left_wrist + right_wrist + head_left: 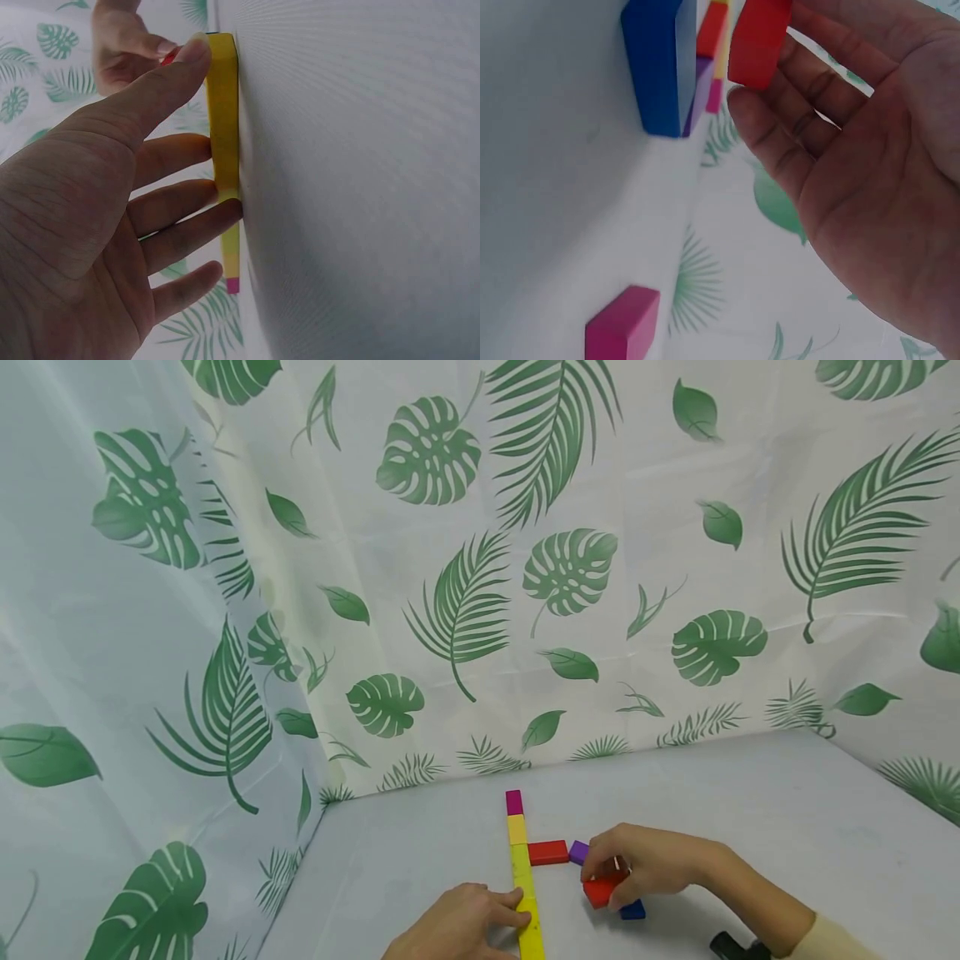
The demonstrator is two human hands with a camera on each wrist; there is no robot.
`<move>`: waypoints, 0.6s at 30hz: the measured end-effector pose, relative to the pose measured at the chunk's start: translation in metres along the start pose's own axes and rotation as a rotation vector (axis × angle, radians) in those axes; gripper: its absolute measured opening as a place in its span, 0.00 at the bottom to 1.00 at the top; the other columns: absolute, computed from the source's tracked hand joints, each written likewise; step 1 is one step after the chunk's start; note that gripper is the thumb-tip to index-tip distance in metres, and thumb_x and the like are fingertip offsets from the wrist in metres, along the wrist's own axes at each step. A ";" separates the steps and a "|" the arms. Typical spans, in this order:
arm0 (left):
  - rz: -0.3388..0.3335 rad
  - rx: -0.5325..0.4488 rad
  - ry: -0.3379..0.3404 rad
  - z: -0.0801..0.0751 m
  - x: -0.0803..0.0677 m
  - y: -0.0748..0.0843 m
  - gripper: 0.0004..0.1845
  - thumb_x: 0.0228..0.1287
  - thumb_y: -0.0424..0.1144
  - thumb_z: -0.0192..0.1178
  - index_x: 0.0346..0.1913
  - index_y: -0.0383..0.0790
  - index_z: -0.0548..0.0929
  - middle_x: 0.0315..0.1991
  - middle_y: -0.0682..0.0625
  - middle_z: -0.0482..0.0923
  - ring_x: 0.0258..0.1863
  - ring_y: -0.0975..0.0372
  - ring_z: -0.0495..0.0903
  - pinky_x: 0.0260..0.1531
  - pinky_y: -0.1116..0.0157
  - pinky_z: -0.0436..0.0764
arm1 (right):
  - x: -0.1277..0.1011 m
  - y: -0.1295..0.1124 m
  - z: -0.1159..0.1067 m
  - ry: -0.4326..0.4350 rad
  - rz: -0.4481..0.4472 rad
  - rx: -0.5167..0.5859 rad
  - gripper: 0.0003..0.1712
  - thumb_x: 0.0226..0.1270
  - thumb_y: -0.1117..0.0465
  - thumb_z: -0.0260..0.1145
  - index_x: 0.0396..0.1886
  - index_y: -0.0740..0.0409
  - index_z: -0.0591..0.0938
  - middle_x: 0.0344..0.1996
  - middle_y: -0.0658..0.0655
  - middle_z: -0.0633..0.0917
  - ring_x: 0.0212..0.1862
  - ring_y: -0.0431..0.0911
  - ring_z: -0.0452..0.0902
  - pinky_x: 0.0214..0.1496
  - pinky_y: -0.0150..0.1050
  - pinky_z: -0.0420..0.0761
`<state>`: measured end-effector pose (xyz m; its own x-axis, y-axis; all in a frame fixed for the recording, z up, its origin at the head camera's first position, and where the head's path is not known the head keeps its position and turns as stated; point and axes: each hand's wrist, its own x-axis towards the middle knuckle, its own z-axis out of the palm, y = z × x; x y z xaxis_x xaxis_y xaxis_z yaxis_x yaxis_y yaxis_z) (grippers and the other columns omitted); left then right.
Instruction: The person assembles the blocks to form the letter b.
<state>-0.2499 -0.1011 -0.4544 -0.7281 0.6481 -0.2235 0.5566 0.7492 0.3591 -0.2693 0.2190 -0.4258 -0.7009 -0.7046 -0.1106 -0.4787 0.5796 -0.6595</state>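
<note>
On the pale table point(750, 827), the left hand point(457, 931) rests straight fingers against the long yellow bar point(527, 902), while further right the right hand point(645, 864) pinches a red block point(602, 891), seemingly light, stiff and smooth, best held by opposite flat faces.

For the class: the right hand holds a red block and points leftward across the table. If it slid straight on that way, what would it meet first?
Probably the purple block just ahead of the right hand, then the flat red block against the yellow bar; depth is hard to judge.
</note>
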 end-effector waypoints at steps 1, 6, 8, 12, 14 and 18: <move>0.001 0.002 0.002 0.000 0.000 0.000 0.26 0.58 0.64 0.72 0.60 0.68 0.86 0.63 0.69 0.81 0.40 0.75 0.75 0.47 0.71 0.80 | 0.000 -0.001 0.001 -0.010 -0.010 0.007 0.16 0.65 0.56 0.77 0.51 0.38 0.89 0.41 0.37 0.84 0.45 0.36 0.77 0.49 0.34 0.81; 0.015 0.012 0.008 0.000 -0.001 0.000 0.26 0.58 0.64 0.72 0.60 0.67 0.86 0.63 0.69 0.81 0.42 0.76 0.77 0.50 0.69 0.82 | 0.002 -0.002 0.006 -0.051 -0.060 0.040 0.19 0.69 0.59 0.73 0.58 0.40 0.88 0.44 0.37 0.84 0.46 0.35 0.77 0.49 0.32 0.82; 0.020 0.017 0.008 0.000 -0.001 -0.001 0.26 0.58 0.65 0.72 0.61 0.67 0.86 0.63 0.69 0.81 0.43 0.76 0.77 0.51 0.68 0.82 | 0.003 -0.002 0.008 -0.059 -0.073 0.045 0.20 0.68 0.59 0.73 0.58 0.40 0.88 0.43 0.37 0.84 0.45 0.35 0.77 0.48 0.30 0.81; 0.017 0.018 0.007 0.000 0.000 -0.001 0.26 0.58 0.65 0.72 0.60 0.68 0.86 0.63 0.69 0.80 0.43 0.75 0.77 0.51 0.68 0.83 | 0.004 -0.001 0.012 -0.066 -0.101 0.020 0.19 0.67 0.57 0.74 0.56 0.38 0.89 0.40 0.38 0.83 0.43 0.34 0.77 0.44 0.30 0.80; 0.008 0.008 0.007 0.000 0.000 -0.001 0.26 0.57 0.66 0.72 0.60 0.69 0.86 0.63 0.70 0.80 0.43 0.75 0.77 0.51 0.67 0.82 | 0.005 -0.001 0.013 -0.071 -0.121 0.014 0.18 0.66 0.57 0.75 0.55 0.38 0.89 0.39 0.38 0.84 0.42 0.35 0.77 0.43 0.30 0.80; -0.009 0.001 0.008 0.001 0.000 0.000 0.26 0.56 0.66 0.73 0.59 0.70 0.86 0.63 0.71 0.80 0.42 0.75 0.77 0.52 0.66 0.83 | 0.006 -0.003 0.015 -0.089 -0.149 0.045 0.17 0.65 0.58 0.76 0.53 0.40 0.90 0.37 0.41 0.84 0.40 0.35 0.78 0.42 0.31 0.81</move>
<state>-0.2498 -0.1015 -0.4551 -0.7362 0.6401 -0.2197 0.5504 0.7552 0.3561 -0.2645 0.2070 -0.4358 -0.5734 -0.8160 -0.0738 -0.5482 0.4490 -0.7056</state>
